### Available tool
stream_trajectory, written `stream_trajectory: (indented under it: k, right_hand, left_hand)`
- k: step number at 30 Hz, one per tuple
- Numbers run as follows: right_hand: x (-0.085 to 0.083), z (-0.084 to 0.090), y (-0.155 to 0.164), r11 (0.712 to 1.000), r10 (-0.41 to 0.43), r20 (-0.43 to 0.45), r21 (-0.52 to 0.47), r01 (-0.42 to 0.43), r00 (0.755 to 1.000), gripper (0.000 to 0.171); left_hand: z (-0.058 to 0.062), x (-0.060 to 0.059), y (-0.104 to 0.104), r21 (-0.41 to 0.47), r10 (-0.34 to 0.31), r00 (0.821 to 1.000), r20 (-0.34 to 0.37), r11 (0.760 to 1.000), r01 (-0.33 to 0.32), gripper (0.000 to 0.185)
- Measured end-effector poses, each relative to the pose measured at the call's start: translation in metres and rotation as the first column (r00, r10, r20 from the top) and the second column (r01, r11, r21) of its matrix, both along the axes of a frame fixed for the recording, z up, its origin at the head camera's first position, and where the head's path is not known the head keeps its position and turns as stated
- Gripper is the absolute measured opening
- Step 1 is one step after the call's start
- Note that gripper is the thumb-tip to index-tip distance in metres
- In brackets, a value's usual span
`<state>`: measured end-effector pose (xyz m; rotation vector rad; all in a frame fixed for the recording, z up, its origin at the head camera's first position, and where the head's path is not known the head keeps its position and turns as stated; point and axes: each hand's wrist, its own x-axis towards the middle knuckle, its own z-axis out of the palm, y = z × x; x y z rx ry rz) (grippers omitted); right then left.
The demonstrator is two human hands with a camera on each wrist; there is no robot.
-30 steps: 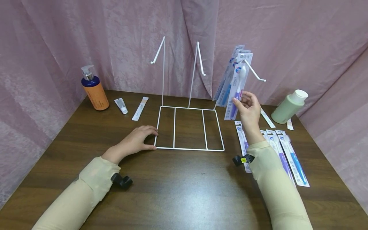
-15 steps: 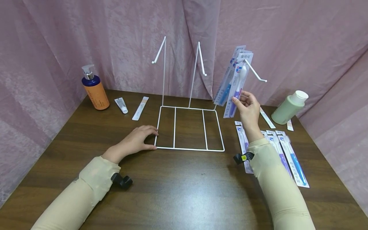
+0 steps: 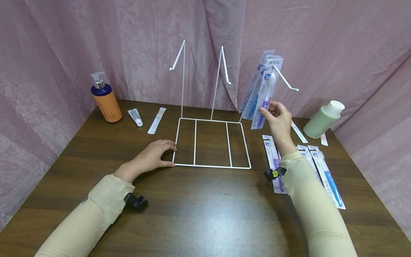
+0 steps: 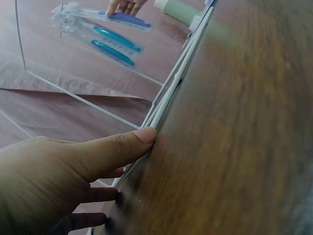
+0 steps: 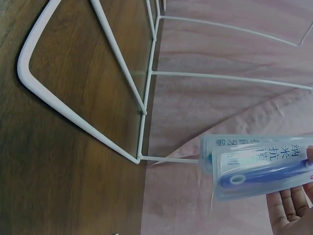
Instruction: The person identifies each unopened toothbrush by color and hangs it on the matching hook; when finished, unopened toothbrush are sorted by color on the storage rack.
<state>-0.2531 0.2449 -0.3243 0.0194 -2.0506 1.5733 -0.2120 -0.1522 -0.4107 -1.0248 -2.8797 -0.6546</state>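
A white wire display rack (image 3: pixel 212 166) stands on the table, with three hooks rising at its back. My left hand (image 3: pixel 146 156) rests at its left front corner, thumb and fingertips touching the base wire; the left wrist view shows the thumb (image 4: pixel 117 149) lying straight against it. My right hand (image 3: pixel 278 119) pinches the lower part of a packaged purple toothbrush (image 3: pixel 265 92), whose card top is on the right hook (image 3: pixel 285 80). Behind it hang blue packaged toothbrushes (image 3: pixel 252 101). In the right wrist view the purple toothbrush pack (image 5: pixel 264 171) overlaps another pack.
Several packaged toothbrushes (image 3: pixel 329 178) lie at right, partly under the right forearm. A green bottle (image 3: pixel 322 119) leans at the back right near narrow sachets (image 3: pixel 298 132). At left are an orange pump bottle (image 3: pixel 107 105), a small tube (image 3: pixel 135 117) and a sachet (image 3: pixel 157 120).
The lower end of the purple toothbrush pack has risen slightly, and the pack has shifted a little back on the hook with my right hand. My left hand has stayed put.
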Motion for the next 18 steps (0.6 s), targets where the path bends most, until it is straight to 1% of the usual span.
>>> stream_trajectory:
  k: [3,7,12,15,18]
  right_hand:
    - [0.0,0.001,0.002,1.0,-0.005,0.011,0.026,0.004,1.0,0.024]
    - [0.001,0.003,0.003,0.999,0.017,0.005,0.047,-0.017,1.0,0.033]
    - [0.011,0.016,-0.001,0.998,0.058,0.008,0.036,-0.059,0.998,0.036]
    - [0.018,0.023,-0.002,0.997,0.057,0.022,0.045,-0.058,0.998,0.036]
    - [0.02,0.025,0.002,0.996,0.045,0.04,0.069,-0.048,0.998,0.037]
  left_hand:
    - [0.001,0.0,0.0,0.003,-0.003,1.0,-0.001,1.0,0.003,0.05]
    - [0.0,-0.001,0.0,0.003,-0.003,1.0,0.001,1.0,0.003,0.05]
    - [0.0,-0.001,0.0,0.0,-0.005,1.0,-0.002,1.0,0.005,0.05]
    - [0.0,-0.001,0.0,0.003,-0.005,1.0,0.002,1.0,0.005,0.05]
    - [-0.001,-0.001,0.0,0.005,-0.002,1.0,0.01,1.0,0.002,0.05]
